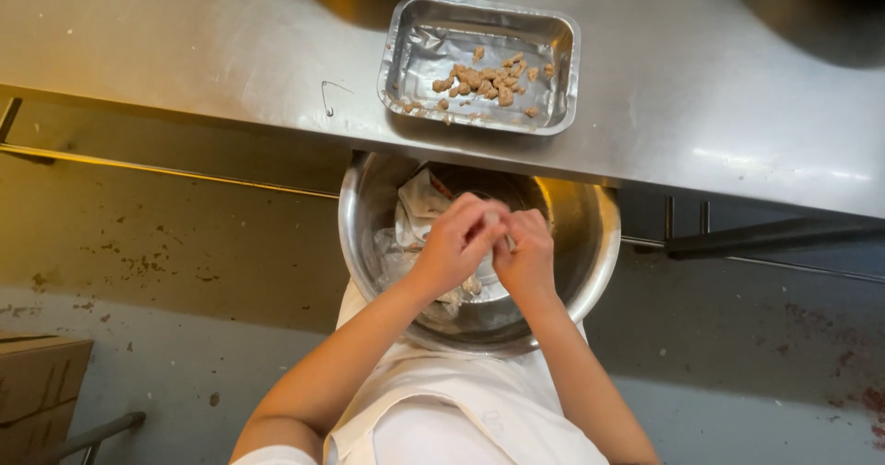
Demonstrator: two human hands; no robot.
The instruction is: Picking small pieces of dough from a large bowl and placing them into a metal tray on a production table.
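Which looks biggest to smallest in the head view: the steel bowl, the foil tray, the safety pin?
1. Steel bowl, though it sits nearer the camera, which enlarges it.
2. Foil tray.
3. Safety pin on the counter, far smaller.

White apron over white short-sleeved top; bare forearms; hands (pixel 493 244) ungloved, ringless.

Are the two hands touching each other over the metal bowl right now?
Touching. The head view shows the left hand and right hand pressed together at the fingertips, no gap between them, above the metal bowl, pinching something small that I cannot identify.
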